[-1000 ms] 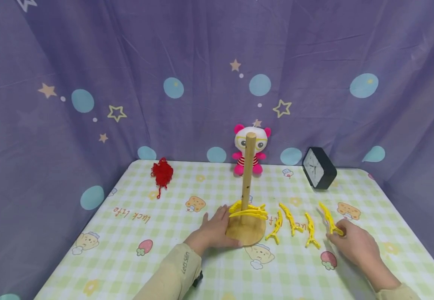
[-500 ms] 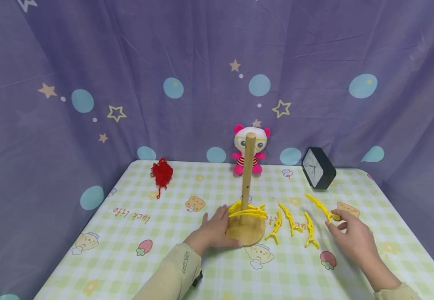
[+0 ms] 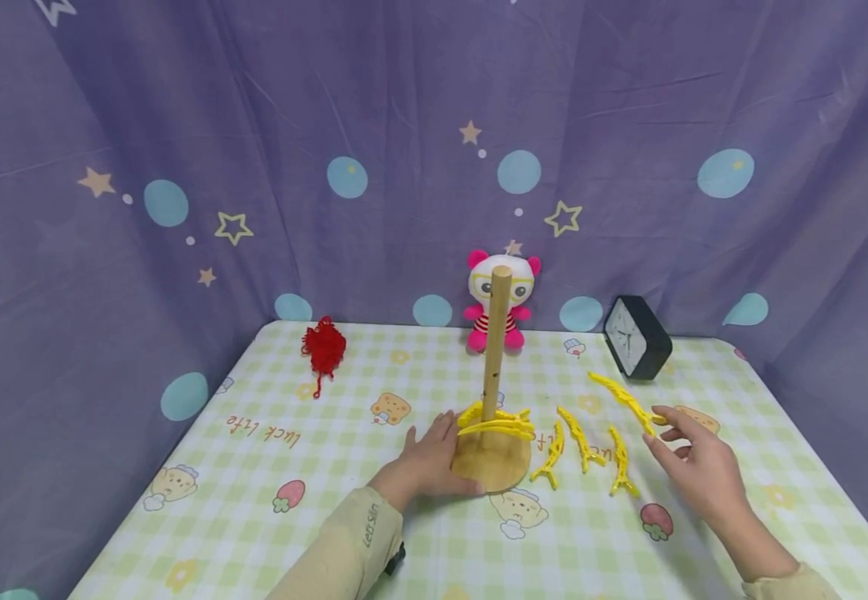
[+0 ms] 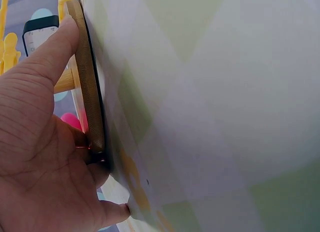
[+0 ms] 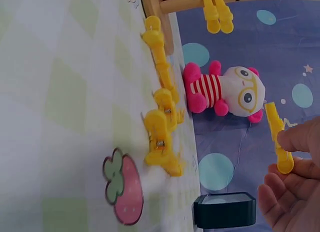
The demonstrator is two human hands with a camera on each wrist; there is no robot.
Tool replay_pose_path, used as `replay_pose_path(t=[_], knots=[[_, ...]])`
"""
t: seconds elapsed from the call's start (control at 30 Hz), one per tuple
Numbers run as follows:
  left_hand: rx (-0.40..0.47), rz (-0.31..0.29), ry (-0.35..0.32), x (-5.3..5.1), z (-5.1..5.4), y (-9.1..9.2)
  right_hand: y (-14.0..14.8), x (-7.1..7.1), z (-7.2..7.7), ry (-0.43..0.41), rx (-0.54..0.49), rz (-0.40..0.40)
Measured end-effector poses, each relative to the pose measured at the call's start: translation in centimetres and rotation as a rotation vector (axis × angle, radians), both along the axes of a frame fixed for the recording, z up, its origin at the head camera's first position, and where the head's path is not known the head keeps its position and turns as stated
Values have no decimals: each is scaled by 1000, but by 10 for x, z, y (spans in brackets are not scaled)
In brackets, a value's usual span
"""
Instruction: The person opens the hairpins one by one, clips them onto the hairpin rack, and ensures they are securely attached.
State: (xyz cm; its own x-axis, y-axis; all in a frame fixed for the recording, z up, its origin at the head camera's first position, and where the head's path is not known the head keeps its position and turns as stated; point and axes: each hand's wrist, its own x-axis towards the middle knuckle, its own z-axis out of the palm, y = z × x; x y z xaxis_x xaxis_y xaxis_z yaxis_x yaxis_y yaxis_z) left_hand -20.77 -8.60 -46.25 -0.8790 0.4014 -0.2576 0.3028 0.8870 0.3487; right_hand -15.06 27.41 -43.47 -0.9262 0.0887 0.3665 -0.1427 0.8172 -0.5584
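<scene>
My left hand [image 3: 428, 461] holds the round base [image 3: 496, 473] of a wooden stand, its thumb along the rim [image 4: 90, 86] and its other fingers around the far side. The stand's post [image 3: 497, 333] rises upright. Low on the post, two yellow hair clips [image 3: 511, 427] are clamped around it. My right hand [image 3: 704, 471] pinches another yellow hair clip [image 3: 620, 393] between thumb and fingers, raised above the table. Three more clips lie between the stand and that hand: a left one [image 3: 551, 457], a middle one [image 3: 581, 438] and a right one [image 3: 621, 463].
A pink and white plush panda [image 3: 477, 313] sits behind the post. At the back right stands a black desk clock [image 3: 647, 342]. Red yarn [image 3: 325, 346] lies at the back left of the checked tablecloth [image 3: 359, 542]. A purple curtain [image 3: 419, 100] hangs behind.
My right hand has lifted its hair clip, turning its tip leftward and away from me. The left hand stays on the stand's base.
</scene>
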Motion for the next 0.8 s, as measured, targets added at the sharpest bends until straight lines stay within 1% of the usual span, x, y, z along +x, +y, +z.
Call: replay_pose_path(t=[0.1,0.27,0.43,0.57,0.8], knots=[[3,2,-2,1,1,0,-4,-1,2,24,-13,29],[-1,2,-5,1,1,0,-12,-3,6,43,20,62],[7,2,-2,1,1,0,-18,-4,9,94,62,80],[4,3,-1,2,2,0,-23,-4,11,118,87,90],[-1,5,1,2,1,0,-32,-6,13,182,87,109]])
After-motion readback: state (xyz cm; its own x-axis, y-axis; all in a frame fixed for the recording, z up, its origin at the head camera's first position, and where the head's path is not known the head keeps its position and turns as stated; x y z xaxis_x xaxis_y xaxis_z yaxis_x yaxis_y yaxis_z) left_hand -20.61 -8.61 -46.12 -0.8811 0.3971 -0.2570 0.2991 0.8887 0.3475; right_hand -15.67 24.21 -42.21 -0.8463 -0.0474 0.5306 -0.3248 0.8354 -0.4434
